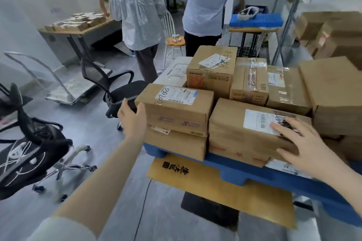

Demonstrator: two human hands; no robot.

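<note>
Touching two cardboard boxes on the blue pallet (254, 164), we press our left hand (132, 118), fingers straight, against the end of the left box (176, 110); our right hand (305, 148) lies atop the right box (235, 135), fingers (282, 129) spread wide.

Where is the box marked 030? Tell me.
Head view, left of centre: the box tops another carton at the front left corner of the blue pallet, the left hand touching its left end.
</note>
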